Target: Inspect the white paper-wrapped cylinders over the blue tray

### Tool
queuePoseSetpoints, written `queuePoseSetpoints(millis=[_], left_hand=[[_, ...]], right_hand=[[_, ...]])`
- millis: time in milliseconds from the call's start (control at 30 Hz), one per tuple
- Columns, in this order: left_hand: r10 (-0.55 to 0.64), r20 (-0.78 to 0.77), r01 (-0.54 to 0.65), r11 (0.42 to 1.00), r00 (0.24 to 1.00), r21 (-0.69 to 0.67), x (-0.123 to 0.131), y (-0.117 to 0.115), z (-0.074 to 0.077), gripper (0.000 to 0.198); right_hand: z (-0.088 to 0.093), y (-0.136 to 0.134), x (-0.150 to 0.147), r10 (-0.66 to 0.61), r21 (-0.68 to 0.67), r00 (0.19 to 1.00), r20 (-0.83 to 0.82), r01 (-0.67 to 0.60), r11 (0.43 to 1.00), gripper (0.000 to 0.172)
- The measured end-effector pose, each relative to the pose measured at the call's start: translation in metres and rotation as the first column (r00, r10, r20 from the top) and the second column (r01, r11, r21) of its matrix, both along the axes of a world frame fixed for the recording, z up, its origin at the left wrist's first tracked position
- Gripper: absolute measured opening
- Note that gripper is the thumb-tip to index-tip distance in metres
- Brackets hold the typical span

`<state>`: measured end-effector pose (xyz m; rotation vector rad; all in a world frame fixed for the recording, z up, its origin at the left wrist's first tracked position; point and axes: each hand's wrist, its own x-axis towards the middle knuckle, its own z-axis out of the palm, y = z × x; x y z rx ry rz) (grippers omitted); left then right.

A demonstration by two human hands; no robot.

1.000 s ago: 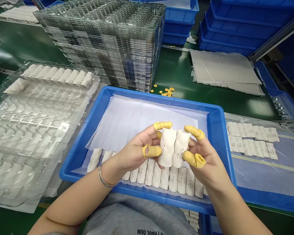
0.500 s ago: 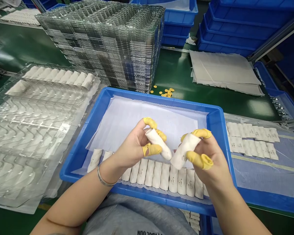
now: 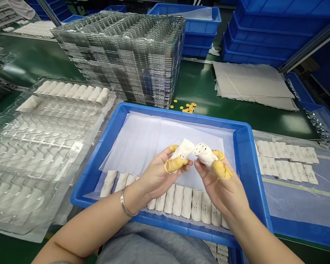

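Note:
My left hand (image 3: 167,165), with yellow finger cots on its fingertips, grips a white ceramic shaker (image 3: 184,148) with small dark markings on its side. Yellow cots also cover fingers of my right hand (image 3: 222,179), which is closed on a second white shaker (image 3: 206,154); several small dark holes show in its end. Both pieces are held close together over the blue tray (image 3: 96,152). Along the tray's near side stands a row of similar white shakers (image 3: 186,201), partly hidden by my left forearm. White lining paper (image 3: 154,135) covers the tray's floor.
Clear plastic trays (image 3: 44,146) lie at the left, one holding a row of white pieces. Behind rises a tall stack of clear trays (image 3: 121,55). Small yellow discs (image 3: 191,107) lie near it. More white pieces (image 3: 288,154) and paper sheets (image 3: 255,84) are at the right.
Both shakers have been turned in my hands, so markings and the holed end now show. The hands have moved closer together, and the view has shifted slightly.

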<state>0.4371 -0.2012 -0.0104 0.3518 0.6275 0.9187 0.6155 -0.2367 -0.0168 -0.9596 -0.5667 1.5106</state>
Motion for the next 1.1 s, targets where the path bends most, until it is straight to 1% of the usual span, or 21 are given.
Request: queuePoseSetpoints(millis=[67, 133, 167, 233, 333, 400, 467, 500, 600, 633, 667, 767, 900, 933, 1000, 1100], left_hand=[[-0.005, -0.074, 0.012, 0.996, 0.997, 0.090, 0.004, -0.005, -0.005, 0.047], [0.022, -0.155, 0.011, 0.978, 0.988, 0.207, 0.005, -0.010, -0.011, 0.039], [0.031, -0.188, 0.019, 0.966, 0.982, 0.258, 0.005, -0.012, -0.013, 0.038], [0.020, -0.252, 0.066, 0.942, 0.967, 0.328, 0.002, -0.014, -0.015, 0.039], [-0.030, -0.364, 0.179, 0.907, 0.931, 0.382, -0.006, -0.014, -0.012, 0.042], [-0.055, -0.404, 0.238, 0.876, 0.913, 0.419, -0.010, -0.011, -0.007, 0.040], [-0.069, -0.397, 0.259, 0.855, 0.915, 0.450, -0.014, -0.008, -0.003, 0.039], [-0.064, -0.390, 0.251, 0.857, 0.919, 0.451, -0.014, -0.007, -0.001, 0.042], [-0.041, -0.390, 0.210, 0.892, 0.920, 0.400, -0.016, -0.006, 0.001, 0.074], [-0.048, -0.392, 0.209, 0.901, 0.919, 0.379, -0.016, -0.006, 0.001, 0.081], [-0.058, -0.388, 0.212, 0.906, 0.920, 0.367, -0.016, -0.006, 0.001, 0.084], [-0.087, -0.348, 0.222, 0.903, 0.933, 0.369, -0.017, -0.006, 0.000, 0.076], [-0.112, -0.272, 0.212, 0.905, 0.956, 0.370, -0.018, -0.006, 0.000, 0.070], [-0.122, -0.252, 0.212, 0.904, 0.960, 0.372, -0.018, -0.006, 0.000, 0.070], [-0.132, -0.225, 0.214, 0.897, 0.965, 0.388, -0.018, -0.006, -0.001, 0.069], [-0.107, -0.215, 0.193, 0.879, 0.971, 0.436, -0.018, -0.005, -0.001, 0.064]], right_hand=[[-0.003, -0.004, -0.006, -0.013, 0.027, 0.999, 0.040, 0.012, 1.000, 0.029], [-0.005, -0.006, -0.009, -0.018, 0.056, 0.992, 0.122, 0.011, 0.998, 0.031], [-0.006, -0.006, -0.010, -0.013, 0.066, 0.985, 0.171, 0.002, 0.998, 0.033], [-0.006, -0.006, -0.010, 0.036, 0.068, 0.966, 0.255, -0.055, 0.996, 0.037], [-0.003, -0.005, -0.008, 0.121, 0.079, 0.937, 0.327, -0.154, 0.985, 0.039], [0.001, -0.005, -0.007, 0.139, 0.109, 0.925, 0.355, -0.189, 0.976, 0.039], [0.006, -0.005, -0.005, 0.138, 0.135, 0.921, 0.365, -0.199, 0.970, 0.041], [0.008, -0.005, -0.004, 0.141, 0.142, 0.922, 0.360, -0.204, 0.969, 0.041], [0.014, -0.004, 0.000, 0.147, 0.164, 0.931, 0.334, -0.211, 0.964, 0.040], [0.015, -0.005, 0.001, 0.149, 0.173, 0.932, 0.329, -0.215, 0.961, 0.041], [0.016, -0.005, 0.002, 0.151, 0.182, 0.933, 0.327, -0.219, 0.959, 0.042], [0.017, -0.007, 0.004, 0.152, 0.197, 0.936, 0.316, -0.221, 0.955, 0.045], [0.016, -0.009, 0.006, 0.155, 0.204, 0.946, 0.285, -0.218, 0.954, 0.058], [0.016, -0.009, 0.007, 0.165, 0.202, 0.945, 0.284, -0.227, 0.953, 0.058], [0.017, -0.009, 0.008, 0.183, 0.197, 0.941, 0.284, -0.244, 0.950, 0.054], [0.018, -0.010, 0.010, 0.208, 0.193, 0.938, 0.278, -0.267, 0.944, 0.047]])
